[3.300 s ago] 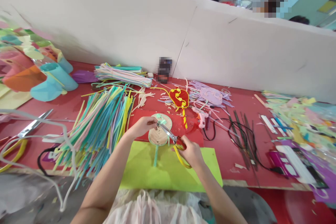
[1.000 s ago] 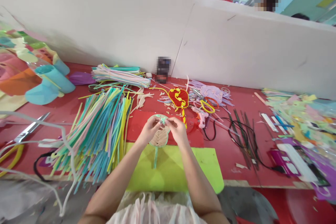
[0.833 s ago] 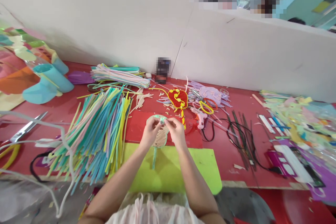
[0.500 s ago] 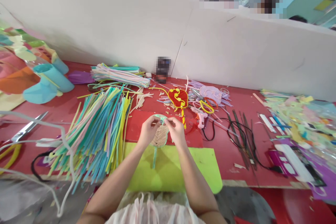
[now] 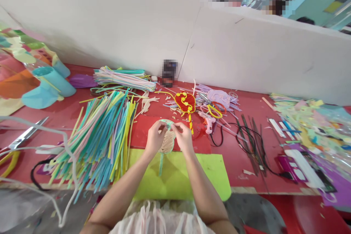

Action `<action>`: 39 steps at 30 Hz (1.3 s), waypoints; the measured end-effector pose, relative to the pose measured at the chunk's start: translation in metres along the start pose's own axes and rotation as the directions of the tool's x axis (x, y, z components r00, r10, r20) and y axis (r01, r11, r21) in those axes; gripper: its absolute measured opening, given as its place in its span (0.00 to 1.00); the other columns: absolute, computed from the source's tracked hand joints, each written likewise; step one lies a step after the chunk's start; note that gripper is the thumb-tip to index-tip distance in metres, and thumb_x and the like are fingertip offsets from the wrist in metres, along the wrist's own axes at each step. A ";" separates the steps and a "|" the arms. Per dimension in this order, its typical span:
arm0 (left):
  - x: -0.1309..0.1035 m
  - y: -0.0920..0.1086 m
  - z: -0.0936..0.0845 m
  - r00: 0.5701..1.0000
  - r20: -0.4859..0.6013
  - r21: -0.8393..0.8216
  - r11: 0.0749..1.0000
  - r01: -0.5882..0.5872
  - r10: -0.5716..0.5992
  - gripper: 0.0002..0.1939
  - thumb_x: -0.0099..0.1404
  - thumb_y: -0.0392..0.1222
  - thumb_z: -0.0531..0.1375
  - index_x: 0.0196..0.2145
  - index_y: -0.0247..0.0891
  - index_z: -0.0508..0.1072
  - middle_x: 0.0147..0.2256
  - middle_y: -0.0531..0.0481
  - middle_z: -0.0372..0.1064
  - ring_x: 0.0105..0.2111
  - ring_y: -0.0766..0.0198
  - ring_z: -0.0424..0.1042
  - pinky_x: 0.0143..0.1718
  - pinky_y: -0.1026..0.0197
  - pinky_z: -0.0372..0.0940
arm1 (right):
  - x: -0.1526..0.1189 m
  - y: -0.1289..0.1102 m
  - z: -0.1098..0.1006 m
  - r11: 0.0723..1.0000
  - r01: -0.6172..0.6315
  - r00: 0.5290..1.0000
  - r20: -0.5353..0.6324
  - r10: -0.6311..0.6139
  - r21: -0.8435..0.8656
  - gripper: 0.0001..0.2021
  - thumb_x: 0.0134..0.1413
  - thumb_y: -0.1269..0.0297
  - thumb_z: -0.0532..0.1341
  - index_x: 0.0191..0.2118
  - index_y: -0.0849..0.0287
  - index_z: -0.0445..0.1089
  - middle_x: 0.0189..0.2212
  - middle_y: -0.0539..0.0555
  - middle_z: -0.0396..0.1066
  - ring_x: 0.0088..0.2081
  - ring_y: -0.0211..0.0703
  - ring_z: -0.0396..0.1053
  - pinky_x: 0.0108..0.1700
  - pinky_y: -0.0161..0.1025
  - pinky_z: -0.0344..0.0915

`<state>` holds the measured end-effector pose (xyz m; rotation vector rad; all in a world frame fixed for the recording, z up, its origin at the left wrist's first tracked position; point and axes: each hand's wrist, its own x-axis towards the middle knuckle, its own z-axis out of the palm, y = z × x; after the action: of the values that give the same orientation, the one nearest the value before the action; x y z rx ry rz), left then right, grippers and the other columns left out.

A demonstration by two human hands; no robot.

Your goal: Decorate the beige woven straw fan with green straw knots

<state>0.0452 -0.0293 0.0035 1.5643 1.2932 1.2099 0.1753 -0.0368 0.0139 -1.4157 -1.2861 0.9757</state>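
Observation:
A small fan-shaped pipe-cleaner craft (image 5: 168,143), beige with a pale green rim and a green stem, is held over the table in front of me. At its top left edge, my left hand (image 5: 155,138) is closed in a pinch. My right hand (image 5: 183,137) pinches the top right edge, its fingertips close to the left ones. Between them shows a small green piece with a dark spot, too small to make out. Beneath lie a red sheet (image 5: 201,143) and a lime green sheet (image 5: 205,175). Just beyond sits a red fan-shaped piece (image 5: 184,103) with yellow trim and a twisted handle.
Left of my hands spreads a big pile of pipe cleaners (image 5: 101,142), with large scissors (image 5: 30,131) farther left. To the right are a pink glue gun (image 5: 210,124), yellow-handled scissors (image 5: 214,110), a black cord (image 5: 240,144) and a purple box (image 5: 292,168). A white partition (image 5: 123,29) stands behind.
Both hands stay at the craft's top edge, with only slight finger movement. The whole view has shifted a little; nothing else has visibly moved.

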 end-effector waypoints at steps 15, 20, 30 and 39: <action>0.016 -0.021 0.000 0.983 0.107 -0.123 0.980 0.159 -0.146 0.09 0.61 0.44 0.56 0.34 0.36 0.71 0.33 0.48 0.73 0.34 0.63 0.72 0.39 0.62 0.64 | 0.010 0.020 -0.002 0.988 -0.078 0.997 0.001 0.079 0.130 0.17 0.51 0.49 0.58 0.30 0.58 0.72 0.29 0.53 0.75 0.35 0.46 0.73 0.40 0.40 0.67; 0.022 -0.021 -0.005 0.979 0.142 -0.067 0.985 0.156 -0.146 0.08 0.59 0.42 0.56 0.30 0.36 0.71 0.30 0.50 0.73 0.32 0.64 0.72 0.37 0.63 0.64 | 0.021 0.026 -0.021 0.979 -0.080 0.997 0.019 0.078 0.187 0.17 0.52 0.49 0.57 0.34 0.57 0.74 0.32 0.54 0.76 0.38 0.47 0.73 0.45 0.43 0.67; 0.026 -0.030 -0.006 0.973 0.214 -0.055 0.993 0.104 -0.090 0.13 0.62 0.47 0.53 0.31 0.35 0.71 0.30 0.49 0.72 0.31 0.64 0.70 0.35 0.64 0.63 | 0.029 0.023 -0.021 0.999 -0.003 0.988 0.154 -0.003 0.040 0.12 0.46 0.54 0.63 0.31 0.59 0.72 0.28 0.52 0.74 0.33 0.43 0.71 0.38 0.38 0.66; 0.026 -0.024 -0.002 0.968 0.207 -0.107 0.980 0.165 -0.140 0.12 0.58 0.47 0.58 0.33 0.36 0.74 0.32 0.48 0.74 0.33 0.62 0.72 0.37 0.63 0.64 | 0.026 0.023 -0.017 0.999 0.034 0.995 0.095 -0.037 0.028 0.12 0.47 0.53 0.62 0.30 0.58 0.71 0.29 0.52 0.73 0.32 0.43 0.70 0.37 0.38 0.65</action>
<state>0.0381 0.0014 -0.0140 1.4291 1.1635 0.9916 0.2005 -0.0127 -0.0033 -1.3355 -1.3590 1.0430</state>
